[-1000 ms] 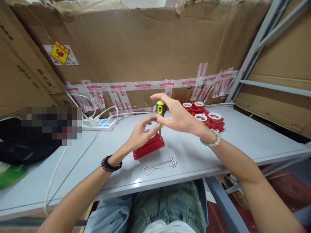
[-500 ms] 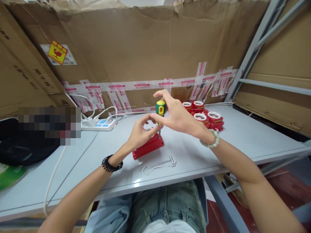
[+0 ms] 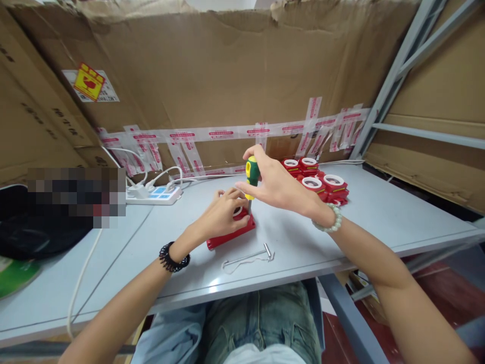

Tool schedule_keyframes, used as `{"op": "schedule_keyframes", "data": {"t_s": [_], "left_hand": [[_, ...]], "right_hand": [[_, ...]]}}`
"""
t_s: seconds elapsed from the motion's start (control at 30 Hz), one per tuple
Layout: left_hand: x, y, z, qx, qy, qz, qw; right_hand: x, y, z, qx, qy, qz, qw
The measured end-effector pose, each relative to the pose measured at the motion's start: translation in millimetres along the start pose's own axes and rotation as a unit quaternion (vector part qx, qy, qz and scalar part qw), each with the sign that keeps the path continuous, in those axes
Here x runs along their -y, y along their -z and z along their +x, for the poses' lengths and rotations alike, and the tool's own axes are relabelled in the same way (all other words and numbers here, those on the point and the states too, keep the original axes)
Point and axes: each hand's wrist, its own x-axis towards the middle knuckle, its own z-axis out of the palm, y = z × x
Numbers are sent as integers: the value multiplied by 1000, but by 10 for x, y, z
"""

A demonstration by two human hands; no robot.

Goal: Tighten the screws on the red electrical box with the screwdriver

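A green and yellow screwdriver (image 3: 253, 173) stands nearly upright, its shaft down at the right end of a red block (image 3: 232, 234) on the table. My right hand (image 3: 273, 181) is closed round its handle, thumb on the near side. My left hand (image 3: 223, 214) lies over the block, its fingers gripping the block beside the screwdriver shaft; it covers much of the block's top, where part of a white ring shows. In front of the block lies a silver T-shaped tool (image 3: 248, 255) with a thin pale string.
Several red parts with white rings (image 3: 326, 186) stand behind my right hand. A white power strip (image 3: 161, 194) with cables is at the back left, near a black bag (image 3: 41, 227). Cardboard (image 3: 227, 76) rises behind the table (image 3: 364, 217); a metal frame stands right.
My left hand has moved down from the screwdriver onto the red block. My right hand has shifted slightly down, and the screwdriver handle has turned.
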Motion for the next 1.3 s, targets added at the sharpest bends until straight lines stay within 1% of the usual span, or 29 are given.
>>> {"op": "schedule_keyframes", "data": {"t_s": [0.07, 0.13, 0.23, 0.37, 0.47, 0.57, 0.67, 0.73, 0.8, 0.87, 0.93, 0.97, 1.0, 1.07, 1.1, 1.13, 1.2, 1.3], "left_hand": [[-10, 2, 16, 9, -12, 23, 1000], [-2, 3, 22, 14, -25, 43, 999], [30, -21, 15, 6, -45, 76, 996], [62, -98, 1, -7, -67, 125, 990], [75, -144, -4, -8, -73, 132, 989], [91, -147, -14, -10, -71, 94, 993], [104, -102, -40, 9, -63, 35, 997], [113, -54, -70, 18, -59, 1, 998], [130, -4, -106, 18, -42, -28, 999], [155, 38, -145, 22, -3, -51, 998], [182, 64, -178, 50, 36, -83, 995], [192, 70, -190, 65, 50, -102, 991], [198, 72, -198, 77, 59, -120, 988], [200, 68, -206, 86, 68, -144, 983], [198, 64, -205, 85, 70, -147, 983], [196, 58, -203, 83, 70, -147, 983], [195, 47, -196, 83, 72, -144, 983], [202, 36, -186, 90, 75, -133, 984]], "right_hand": [[-11, 0, 4, -2, -6, -4, 1000], [-38, 10, 10, 9, 0, 15, 1000], [-82, 27, 15, 18, 20, 46, 999], [-111, 10, 22, -4, 36, 81, 996], [-128, -19, 31, -16, 55, 104, 993], [-150, -38, 29, -14, 69, 112, 991], [-165, -44, 20, -10, 67, 121, 990], [-163, -38, 16, -20, 63, 143, 987], [-150, -18, 17, -54, 55, 173, 982], [-137, 8, 14, -107, 45, 197, 974], [-139, 23, -4, -136, 30, 190, 972], [-150, 19, -22, -128, 23, 170, 977], [-169, 6, -46, -98, 14, 140, 985], [-229, -52, -112, 12, -11, 69, 997], [-266, -92, -148, 84, -27, 42, 995], [-303, -135, -183, 139, -45, 28, 989], [-366, -217, -239, 186, -53, 21, 981], [-404, -299, -269, 218, -37, -8, 975]]}}
